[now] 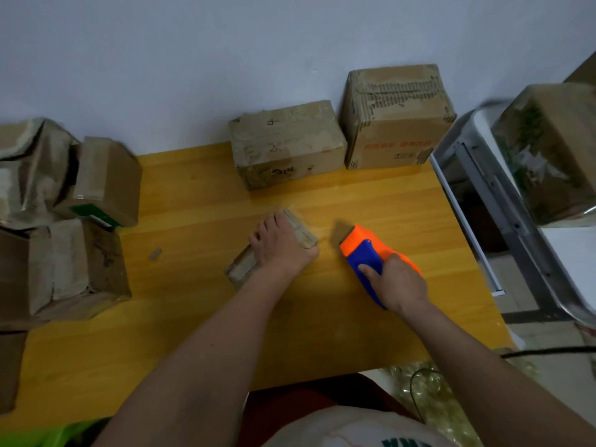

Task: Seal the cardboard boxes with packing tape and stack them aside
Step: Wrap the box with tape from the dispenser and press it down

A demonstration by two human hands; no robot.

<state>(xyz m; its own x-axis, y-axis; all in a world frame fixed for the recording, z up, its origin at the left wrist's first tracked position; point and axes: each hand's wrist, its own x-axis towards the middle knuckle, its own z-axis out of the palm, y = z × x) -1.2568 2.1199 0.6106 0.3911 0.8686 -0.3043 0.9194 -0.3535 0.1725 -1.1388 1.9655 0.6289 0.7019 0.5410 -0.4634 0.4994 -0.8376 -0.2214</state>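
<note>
A small flat cardboard box [301, 229] lies in the middle of the yellow wooden table [200, 317]. My left hand [280, 245] lies on top of it with the fingers curled over its far edge, gripping it. To its right, my right hand [398, 283] grips an orange and blue tape dispenser [366, 253] resting on the table, its nose pointing toward the box. Two larger cardboard boxes, a low one [287, 143] and a taller one [396, 114], stand against the wall at the back of the table.
Several worn, taped boxes [64, 221] are piled at the table's left edge. A small scrap [155, 254] lies on the table. A metal rack [503, 195] stands at the right, bearing a plastic-wrapped box [548, 150]. A black cable [548, 351] runs along the floor.
</note>
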